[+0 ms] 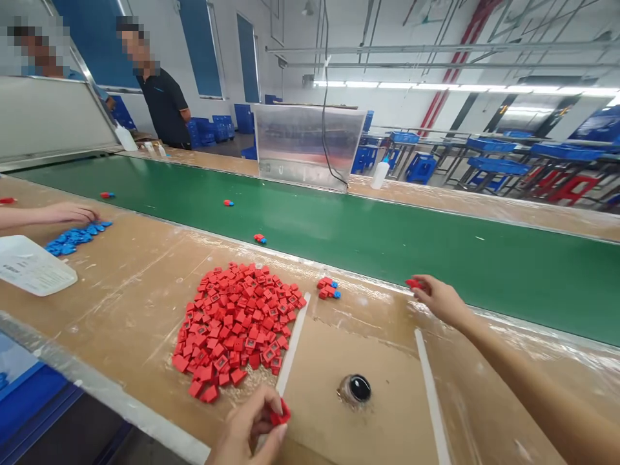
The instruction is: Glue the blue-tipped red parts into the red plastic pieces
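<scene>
My left hand [249,426], low in the head view, pinches a small red plastic piece [281,413] between thumb and fingers. Farther out on the right, my right hand [442,300] is closed on another red piece [413,283] beside the belt's near edge. A large heap of red block-like pieces [237,323] lies just beyond my left hand. Several red-and-blue joined pieces [328,288] sit right of the heap. Between my hands a brown cardboard sheet [387,361] carries a small round pot [360,388] with a glossy black top.
A green conveyor belt [387,226] crosses the view, bearing scattered red-and-blue pieces [260,238]. At left, a co-worker's hand [72,213] touches blue pieces [72,240] near a translucent plastic container [36,265]. A white bottle [380,173] and a metal panel [307,145] stand beyond the belt.
</scene>
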A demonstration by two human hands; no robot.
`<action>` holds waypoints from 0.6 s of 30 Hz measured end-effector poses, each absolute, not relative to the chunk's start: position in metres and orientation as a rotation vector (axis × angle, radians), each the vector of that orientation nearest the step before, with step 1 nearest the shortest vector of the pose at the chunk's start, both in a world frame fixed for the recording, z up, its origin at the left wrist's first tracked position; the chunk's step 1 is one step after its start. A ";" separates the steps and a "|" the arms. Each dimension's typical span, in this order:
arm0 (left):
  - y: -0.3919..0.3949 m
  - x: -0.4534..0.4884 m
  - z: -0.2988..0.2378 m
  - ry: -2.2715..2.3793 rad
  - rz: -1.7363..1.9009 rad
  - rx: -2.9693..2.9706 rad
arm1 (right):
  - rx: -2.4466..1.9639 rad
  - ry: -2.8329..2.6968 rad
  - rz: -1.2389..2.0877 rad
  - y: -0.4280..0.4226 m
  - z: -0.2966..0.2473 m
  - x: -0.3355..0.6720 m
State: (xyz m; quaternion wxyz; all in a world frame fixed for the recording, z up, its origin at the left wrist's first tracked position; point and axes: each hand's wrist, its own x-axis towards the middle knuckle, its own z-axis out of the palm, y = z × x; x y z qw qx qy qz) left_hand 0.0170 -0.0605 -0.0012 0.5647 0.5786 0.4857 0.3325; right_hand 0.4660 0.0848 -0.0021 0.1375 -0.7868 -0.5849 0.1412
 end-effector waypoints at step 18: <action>-0.044 0.065 0.001 1.049 0.632 1.614 | -1.549 -2.065 0.435 -0.088 0.029 0.326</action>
